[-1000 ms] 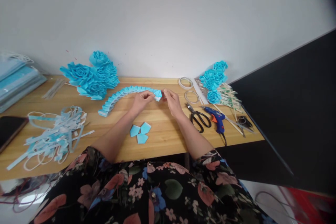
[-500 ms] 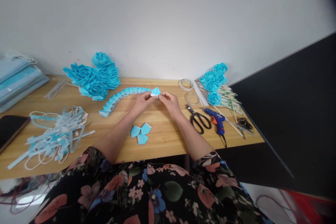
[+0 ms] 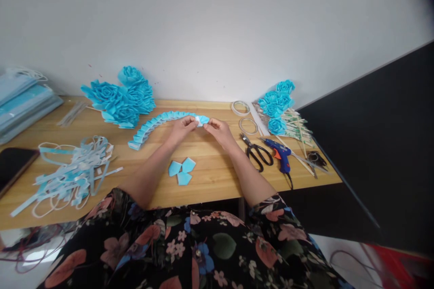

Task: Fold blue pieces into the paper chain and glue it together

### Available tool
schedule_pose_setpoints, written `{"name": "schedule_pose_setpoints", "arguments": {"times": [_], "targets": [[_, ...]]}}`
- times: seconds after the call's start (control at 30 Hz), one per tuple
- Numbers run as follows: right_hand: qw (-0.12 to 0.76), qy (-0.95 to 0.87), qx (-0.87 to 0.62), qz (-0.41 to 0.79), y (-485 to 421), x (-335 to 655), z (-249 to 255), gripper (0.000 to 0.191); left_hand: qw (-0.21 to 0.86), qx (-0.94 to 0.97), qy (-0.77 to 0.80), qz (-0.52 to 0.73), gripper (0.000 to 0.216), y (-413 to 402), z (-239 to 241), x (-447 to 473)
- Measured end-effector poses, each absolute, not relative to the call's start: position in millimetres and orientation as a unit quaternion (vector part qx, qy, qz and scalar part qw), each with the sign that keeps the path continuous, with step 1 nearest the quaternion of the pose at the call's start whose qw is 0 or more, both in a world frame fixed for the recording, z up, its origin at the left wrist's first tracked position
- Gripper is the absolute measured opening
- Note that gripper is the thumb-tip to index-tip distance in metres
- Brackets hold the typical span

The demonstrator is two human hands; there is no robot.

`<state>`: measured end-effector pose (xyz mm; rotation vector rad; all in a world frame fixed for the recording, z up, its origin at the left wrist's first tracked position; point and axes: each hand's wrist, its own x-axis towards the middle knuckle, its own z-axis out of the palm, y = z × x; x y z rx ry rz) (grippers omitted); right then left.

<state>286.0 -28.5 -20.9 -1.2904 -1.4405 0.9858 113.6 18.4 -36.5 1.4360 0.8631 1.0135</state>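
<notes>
My left hand (image 3: 182, 128) and my right hand (image 3: 218, 129) meet above the wooden table (image 3: 210, 171), both pinching a small folded blue piece (image 3: 202, 120) between their fingertips. Just left of it a curved row of folded blue pieces (image 3: 152, 125) lies on the table. Three flat blue petal shapes (image 3: 181, 171) rest nearer to me, between my forearms.
Blue fabric roses (image 3: 118, 97) sit at the back left, more roses (image 3: 276, 104) with sticks at the back right. Two tape rolls (image 3: 244, 115), black scissors (image 3: 257, 152) and a blue glue gun (image 3: 280, 153) lie right. Cut strips (image 3: 69, 174), stacked masks (image 3: 20, 99) and a phone (image 3: 13, 165) lie left.
The two hands have stayed together at the same spot; the small blue piece between the fingers has been turned and now lies lower and flatter. Nothing else on the table moved.
</notes>
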Motion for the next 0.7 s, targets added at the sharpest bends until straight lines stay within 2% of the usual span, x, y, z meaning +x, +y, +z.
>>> {"name": "schedule_pose_setpoints", "arguments": {"times": [0.2,0.37,0.7], "targets": [[0.454,-0.603,-0.525,0.393,-28,286,-26,0.031,0.55,0.604,0.361,0.45,0.027,19,-37,114],[0.487,-0.578,-0.553,0.35,-25,287,-28,0.029,0.423,0.633,0.397,0.512,0.026,13,-34,116],[0.482,-0.59,-0.569,0.31,-26,283,-28,0.031,0.295,0.746,0.403,0.44,0.013,10,-40,120]]}}
